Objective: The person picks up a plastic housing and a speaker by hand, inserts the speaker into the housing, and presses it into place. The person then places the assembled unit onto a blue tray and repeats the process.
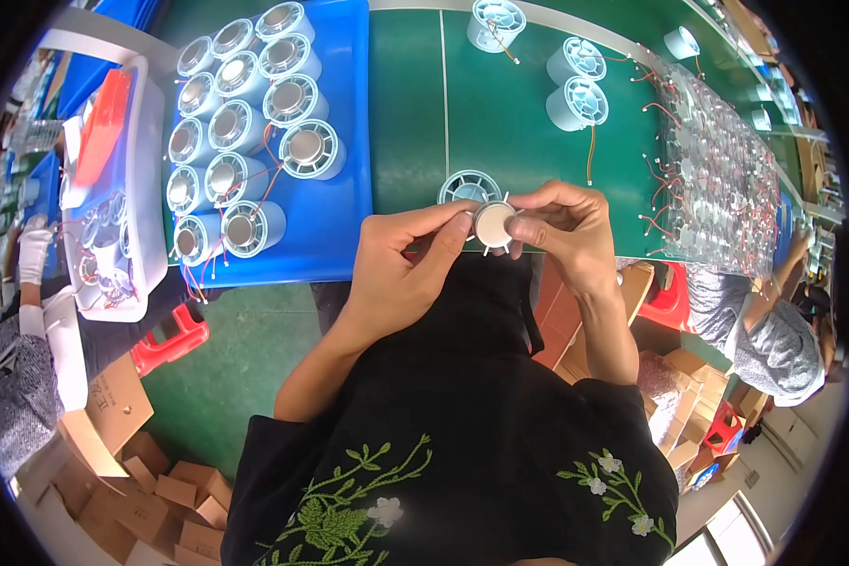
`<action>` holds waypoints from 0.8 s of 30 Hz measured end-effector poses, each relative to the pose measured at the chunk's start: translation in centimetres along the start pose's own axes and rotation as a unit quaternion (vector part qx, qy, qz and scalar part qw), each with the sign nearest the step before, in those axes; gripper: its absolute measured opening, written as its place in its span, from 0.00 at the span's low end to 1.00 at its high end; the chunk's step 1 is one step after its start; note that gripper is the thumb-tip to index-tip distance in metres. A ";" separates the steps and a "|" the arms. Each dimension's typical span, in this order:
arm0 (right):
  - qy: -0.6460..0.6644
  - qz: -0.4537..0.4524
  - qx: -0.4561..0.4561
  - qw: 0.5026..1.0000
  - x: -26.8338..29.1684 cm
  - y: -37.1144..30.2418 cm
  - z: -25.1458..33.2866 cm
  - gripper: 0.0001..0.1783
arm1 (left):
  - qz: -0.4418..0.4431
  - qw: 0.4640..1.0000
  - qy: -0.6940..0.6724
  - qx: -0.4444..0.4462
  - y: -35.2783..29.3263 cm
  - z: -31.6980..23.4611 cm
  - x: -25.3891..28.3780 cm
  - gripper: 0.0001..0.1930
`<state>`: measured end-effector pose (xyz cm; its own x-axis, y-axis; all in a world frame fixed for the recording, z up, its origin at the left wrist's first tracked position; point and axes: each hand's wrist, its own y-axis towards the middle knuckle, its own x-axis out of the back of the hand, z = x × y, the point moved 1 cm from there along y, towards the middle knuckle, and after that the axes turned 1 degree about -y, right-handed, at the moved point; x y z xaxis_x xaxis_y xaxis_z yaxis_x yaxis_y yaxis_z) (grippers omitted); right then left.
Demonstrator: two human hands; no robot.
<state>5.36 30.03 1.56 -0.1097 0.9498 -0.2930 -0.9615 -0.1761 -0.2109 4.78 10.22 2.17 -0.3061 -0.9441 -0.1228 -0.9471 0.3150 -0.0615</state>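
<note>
My left hand (394, 262) and my right hand (574, 234) meet at the table's near edge. Between them, pinched by the thumbs and fingers of both, is a small round part (491, 226) with a pale flat face and short prongs sticking out from its rim. Just beyond it a white cylindrical housing (469, 179) with a spoked top stands on the green table (406, 123), partly hidden by the hands. Whether the part touches the housing I cannot tell.
At left, a blue tray (335, 247) carries several white housings with metal discs and wires (308, 149). Three housings (576, 104) stand farther back. Clear plastic blister trays with wired parts (717, 160) lie right. A white bin (132, 302) and other people (764, 340) flank the table.
</note>
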 end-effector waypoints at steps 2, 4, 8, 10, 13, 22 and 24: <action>-0.013 -0.006 0.014 1.000 -0.3 -0.1 0.5 0.16 | -0.007 1.000 -0.008 0.006 0.2 0.2 -0.2 0.10; -0.038 -0.013 0.040 0.998 -0.8 -0.3 1.0 0.18 | -0.018 1.000 0.001 -0.006 0.3 0.4 -0.4 0.10; -0.178 -0.034 0.123 0.976 -1.8 -0.5 1.2 0.22 | -0.034 0.998 0.036 -0.038 0.3 0.5 -0.7 0.10; -0.207 -0.045 0.120 0.970 -2.1 -0.5 1.1 0.22 | -0.028 0.996 0.071 -0.055 0.2 0.4 -0.8 0.09; -0.263 -0.065 0.115 0.956 -2.4 -0.5 0.9 0.24 | -0.030 0.993 0.101 -0.059 0.1 0.5 -0.8 0.09; -0.260 -0.061 0.182 0.946 -2.4 -0.5 0.2 0.23 | -0.032 0.989 0.121 -0.079 -0.1 0.9 -0.8 0.09; -0.252 -0.063 0.184 0.948 -2.3 -0.5 -0.1 0.24 | -0.032 0.990 0.116 -0.078 -0.1 1.2 -0.8 0.09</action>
<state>6.13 27.89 2.27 -0.0060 0.9766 0.2148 -0.9874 -0.0397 0.1529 5.25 11.04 1.06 -0.2423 -0.9642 0.1076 -0.9631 0.2524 0.0931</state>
